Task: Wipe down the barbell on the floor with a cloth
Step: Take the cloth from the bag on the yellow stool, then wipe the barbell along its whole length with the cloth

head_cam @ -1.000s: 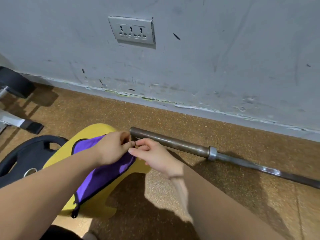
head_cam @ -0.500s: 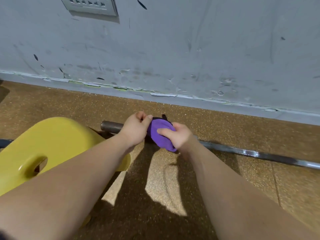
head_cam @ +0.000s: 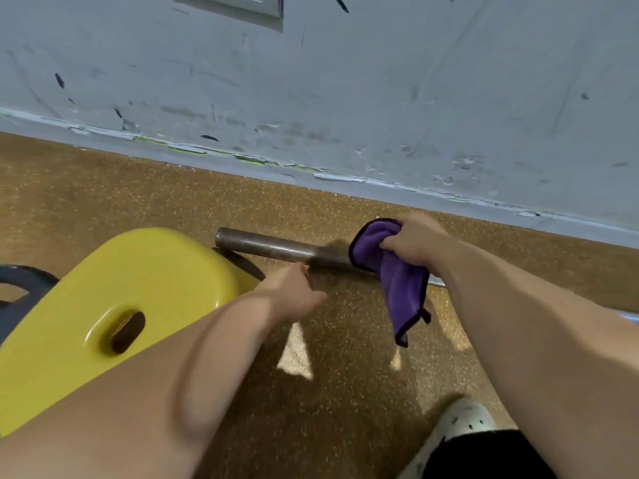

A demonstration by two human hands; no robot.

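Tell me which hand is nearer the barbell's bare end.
Left. The left hand sits by the barbell partway along its sleeve, close to that end; the right hand holds the purple cloth on the bar farther along.

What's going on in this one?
A person is wiping a barbell lying on the floor by the wall. The right hand grips a purple cloth bunched over the bar, a corner hanging down. The left hand is close beside the bar; whether it touches is unclear.
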